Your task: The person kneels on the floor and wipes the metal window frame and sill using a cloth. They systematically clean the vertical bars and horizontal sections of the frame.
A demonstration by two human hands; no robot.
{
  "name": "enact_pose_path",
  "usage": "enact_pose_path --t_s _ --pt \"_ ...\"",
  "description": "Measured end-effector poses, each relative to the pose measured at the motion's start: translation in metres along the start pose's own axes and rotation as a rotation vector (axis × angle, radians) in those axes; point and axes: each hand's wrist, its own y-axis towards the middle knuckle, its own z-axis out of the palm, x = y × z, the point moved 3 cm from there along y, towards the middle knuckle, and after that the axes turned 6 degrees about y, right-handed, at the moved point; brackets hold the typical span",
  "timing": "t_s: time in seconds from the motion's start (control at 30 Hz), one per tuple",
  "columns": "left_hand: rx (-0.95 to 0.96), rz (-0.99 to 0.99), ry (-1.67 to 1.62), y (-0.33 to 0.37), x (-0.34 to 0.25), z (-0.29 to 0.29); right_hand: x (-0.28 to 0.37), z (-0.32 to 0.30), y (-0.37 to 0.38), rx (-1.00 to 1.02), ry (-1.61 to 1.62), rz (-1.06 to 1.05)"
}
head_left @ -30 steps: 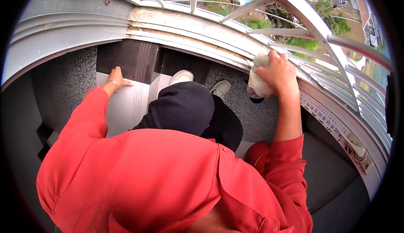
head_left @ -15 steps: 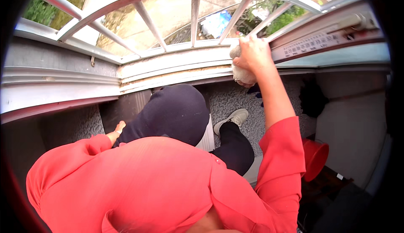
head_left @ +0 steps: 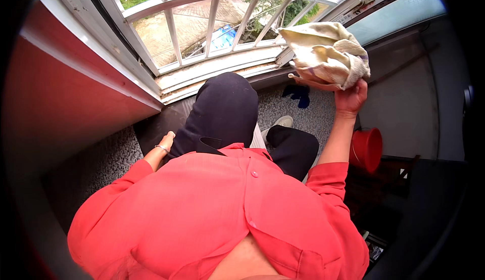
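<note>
My right hand (head_left: 352, 98) grips a crumpled cream cloth (head_left: 327, 55) from below. The cloth is held up to the right, spread loosely above the fingers, and covers part of the window frame behind it. My left hand (head_left: 165, 142) is low on the left beside my bent knee (head_left: 230, 105), near the dark ledge under the window; its fingers are partly hidden, so their grip does not show. Ahead runs the white window sill track (head_left: 212, 80), with brown dirt along its grooves. White metal bars (head_left: 211, 22) stand beyond it.
A red bucket (head_left: 367, 150) stands on the right. Dark blue cloth or gloves (head_left: 297, 95) lie on the speckled floor (head_left: 321, 110) near my shoe (head_left: 283, 122). A red panel (head_left: 76, 73) borders the left side, and a sliding window frame (head_left: 364, 4) the right.
My right hand has lifted the cloth off the sill, moving right and toward me; the bundled cloth now hangs more open. My view has turned, and my left hand stays by the knee.
</note>
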Motion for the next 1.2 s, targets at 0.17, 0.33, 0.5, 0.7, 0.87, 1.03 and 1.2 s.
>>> enact_pose_path --t_s 0.17,0.33,0.5,0.7,0.87,1.03,1.2 --pt "0.151 0.174 0.488 -0.013 -0.047 0.013 0.011 -0.052 -0.04 -0.176 0.013 0.099" --pt "0.156 0.259 0.664 -0.117 -0.145 0.054 0.019 -0.049 -0.085 -0.267 0.087 0.147" --pt "0.189 0.57 0.467 -0.147 -0.239 0.096 0.045 -0.079 -0.107 -0.252 0.072 0.117" --pt "0.482 0.891 0.561 -0.256 -0.33 0.235 0.055 -0.091 -0.115 -0.202 0.222 -0.011" --pt "1.028 0.988 1.011 -0.333 -0.297 0.393 0.066 -0.076 -0.118 -0.149 0.216 -0.146" --pt "1.333 0.679 0.602 -0.356 -0.245 0.488 0.076 -0.028 -0.109 -0.137 -0.126 -0.235" --pt "1.069 0.756 0.461 -0.32 -0.259 0.512 0.079 -0.073 -0.131 -0.16 -0.108 -0.221"
